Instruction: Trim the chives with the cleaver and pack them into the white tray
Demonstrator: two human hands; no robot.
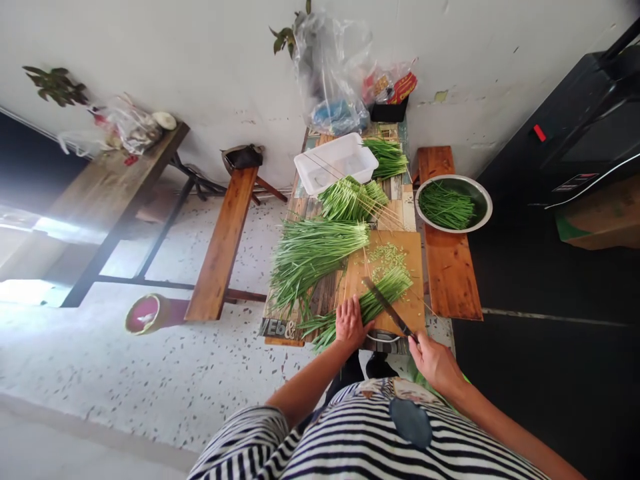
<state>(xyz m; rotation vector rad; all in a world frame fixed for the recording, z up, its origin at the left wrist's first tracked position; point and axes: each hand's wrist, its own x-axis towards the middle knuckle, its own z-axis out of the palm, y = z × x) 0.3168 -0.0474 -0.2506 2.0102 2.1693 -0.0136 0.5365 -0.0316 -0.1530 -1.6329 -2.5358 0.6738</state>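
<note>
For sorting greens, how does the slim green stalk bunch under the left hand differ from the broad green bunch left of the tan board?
The left hand holds the slim bunch; the broad bunch lies untouched. The slim bunch rests partly on the tan board, the broad bunch mostly on the wooden table. Both have paler right ends.

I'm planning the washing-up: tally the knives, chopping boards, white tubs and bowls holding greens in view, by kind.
Knife: 1
Chopping board: 1
White tub: 1
Bowl with greens: 1
Total: 4
</note>
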